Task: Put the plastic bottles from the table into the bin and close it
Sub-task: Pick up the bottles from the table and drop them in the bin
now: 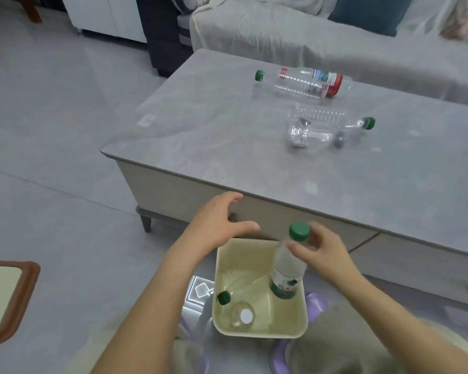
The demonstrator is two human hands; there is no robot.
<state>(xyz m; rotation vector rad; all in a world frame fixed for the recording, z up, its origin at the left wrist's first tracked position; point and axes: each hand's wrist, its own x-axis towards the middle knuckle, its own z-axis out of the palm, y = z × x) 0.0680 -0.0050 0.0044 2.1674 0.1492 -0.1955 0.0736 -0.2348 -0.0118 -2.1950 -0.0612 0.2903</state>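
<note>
A cream bin (pixel 260 332) stands open on the floor between my knees. My right hand (pixel 323 252) grips the neck of a green-capped plastic bottle (pixel 288 265), held upright with its base inside the bin. Two more bottles lie in the bin: a green-capped bottle (pixel 237 288) and a white-capped bottle (pixel 242 315). My left hand (pixel 218 225) hovers with fingers apart above the bin's far rim, holding nothing. On the grey table (pixel 227 136) lie several clear bottles: a red-labelled bottle (pixel 305 82) and crushed clear bottles (pixel 324 126) with a green cap.
The brown-rimmed cream bin lid (pixel 6 295) lies on the floor at the left. A covered sofa (pixel 308 31) stands behind the table. Purple slippers (pixel 315 306) show beside the bin. Open floor stretches to the left.
</note>
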